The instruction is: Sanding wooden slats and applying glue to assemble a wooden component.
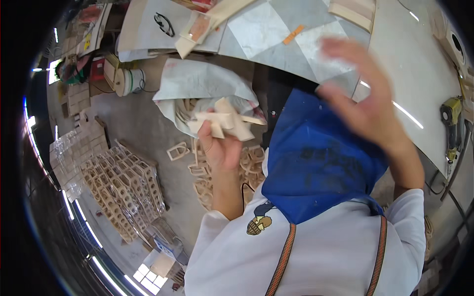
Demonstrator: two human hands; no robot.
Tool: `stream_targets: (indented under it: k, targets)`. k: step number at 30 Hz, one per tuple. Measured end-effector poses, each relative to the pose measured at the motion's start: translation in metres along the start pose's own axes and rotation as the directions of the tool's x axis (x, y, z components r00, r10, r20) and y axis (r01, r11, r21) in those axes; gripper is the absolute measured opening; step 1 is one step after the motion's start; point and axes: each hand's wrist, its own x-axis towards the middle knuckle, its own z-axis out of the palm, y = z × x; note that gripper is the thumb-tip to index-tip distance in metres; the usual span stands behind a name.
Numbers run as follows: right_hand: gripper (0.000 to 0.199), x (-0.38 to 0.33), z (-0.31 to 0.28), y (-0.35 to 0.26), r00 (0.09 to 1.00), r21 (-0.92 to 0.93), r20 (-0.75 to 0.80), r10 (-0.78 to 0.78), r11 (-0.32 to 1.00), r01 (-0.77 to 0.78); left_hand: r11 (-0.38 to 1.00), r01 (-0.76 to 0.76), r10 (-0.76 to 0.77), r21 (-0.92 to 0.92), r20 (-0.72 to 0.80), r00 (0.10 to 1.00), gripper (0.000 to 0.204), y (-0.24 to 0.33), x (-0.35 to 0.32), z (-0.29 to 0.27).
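Note:
My left hand [223, 148] is closed around a bunch of small pale wood pieces [226, 121], which fan out in several directions above the fingers. Just behind them is a white woven sack [197, 81], its mouth open, with more wood pieces [185, 109] inside. My right hand [368, 98] is raised over the near edge of the worktable [276, 56], fingers spread and smeared by motion, and nothing shows in it. A blue apron [321, 158] lies below that hand.
Stacked wooden frames [123, 182] stand on the floor at left, and loose ones [251, 163] lie under my left forearm. On the tables are black glasses [164, 24], an orange strip [294, 34] and a yellow-black power tool [450, 111]. A white bucket [131, 81] stands beyond the sack.

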Motion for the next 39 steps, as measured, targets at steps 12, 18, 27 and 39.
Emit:
stream_targets:
  k: [12,18,27,39]
  targets:
    - [0.048,-0.066,0.036,-0.030,0.929,0.103,0.052,0.367,0.923,-0.370,0.942,0.317,-0.336,0.112,0.277,0.900,0.038,-0.083,-0.004,0.090]
    - [0.040,-0.077,0.040,-0.029,0.908,0.154,-0.210,0.363,0.929,-0.336,0.920,0.390,-0.382,0.049,0.344,0.858,0.036,-0.105,0.000,0.100]
    - [0.025,-0.072,0.020,-0.029,0.799,0.577,-0.083,0.596,0.682,-0.449,0.880,0.466,-0.392,-0.090,0.415,0.821,0.036,-0.097,0.015,0.084]
    - [0.025,-0.042,-0.008,0.049,0.975,-0.599,-0.194,0.105,0.775,-0.203,0.877,0.473,-0.422,-0.088,0.331,0.844,0.033,-0.101,0.019,0.060]
